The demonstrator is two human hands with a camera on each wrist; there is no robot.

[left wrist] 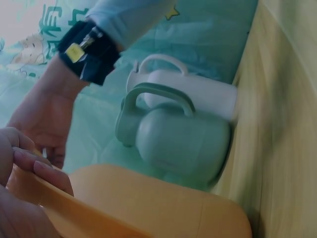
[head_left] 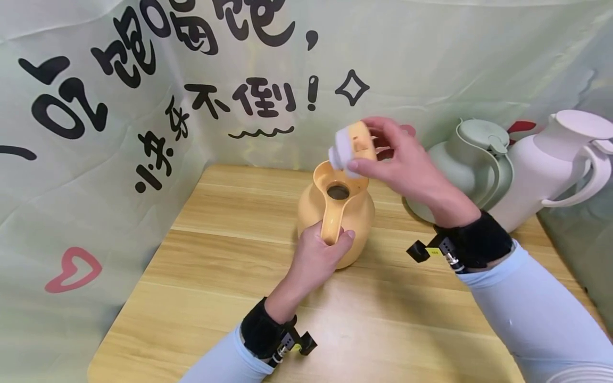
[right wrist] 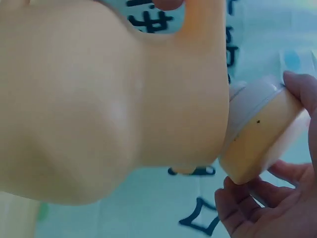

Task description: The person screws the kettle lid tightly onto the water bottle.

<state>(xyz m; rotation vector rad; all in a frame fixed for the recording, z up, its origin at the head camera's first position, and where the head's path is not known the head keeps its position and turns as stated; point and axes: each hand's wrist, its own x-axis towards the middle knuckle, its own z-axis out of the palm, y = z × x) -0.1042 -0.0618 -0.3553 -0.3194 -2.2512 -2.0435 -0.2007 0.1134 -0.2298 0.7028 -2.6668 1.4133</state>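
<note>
The yellow jug (head_left: pixel 335 213) stands on the table (head_left: pixel 201 276) with its mouth open, and its lid (head_left: pixel 351 149) is already off, held tilted just above the mouth, so the lid is removed but not set down anywhere. The left hand (head_left: pixel 318 250) has its fingers curled round the jug's handle, and the right hand (head_left: pixel 402 159) pinches the lid between thumb and fingers. Right of the jug, near the cloth backdrop (head_left: pixel 431 58), stand a green jug (head_left: pixel 460 165) and a white jug (head_left: pixel 551 165), both closed.
</note>
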